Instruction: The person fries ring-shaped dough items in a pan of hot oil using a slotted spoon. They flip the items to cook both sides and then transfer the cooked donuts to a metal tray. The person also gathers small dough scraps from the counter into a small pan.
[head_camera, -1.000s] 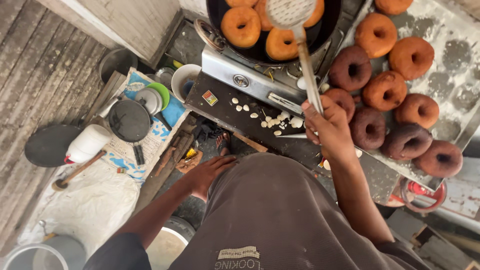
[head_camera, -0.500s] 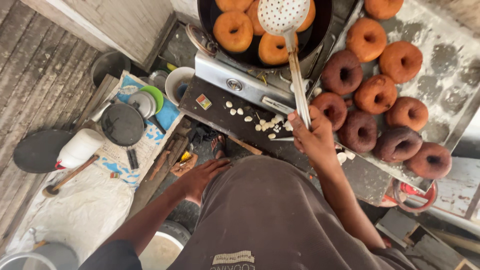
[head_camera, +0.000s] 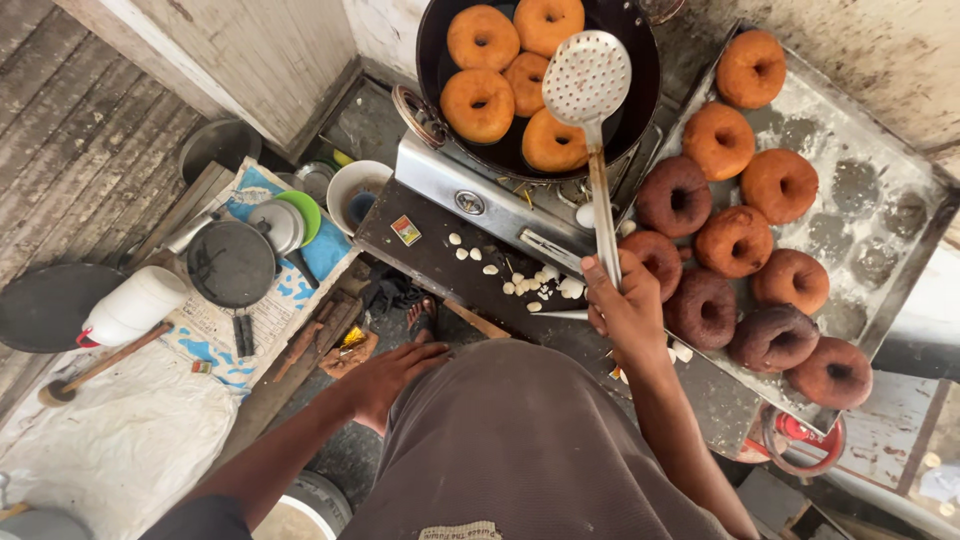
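Right hand closed on the skimmer handle, left hand open, empty — resting low. Best to keep the perforated head level over the pan rim — slide under one doughnut, let oil drain.

The person wears a loose grey-brown shirt with a small pale printed patch low on the cloth, well back from the fingers. Both forearms are bare, with no sleeves, rings or watch showing.

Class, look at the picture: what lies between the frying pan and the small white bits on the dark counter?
In the head view, the metal stove lies between the pan and the white bits, its knob facing the counter.
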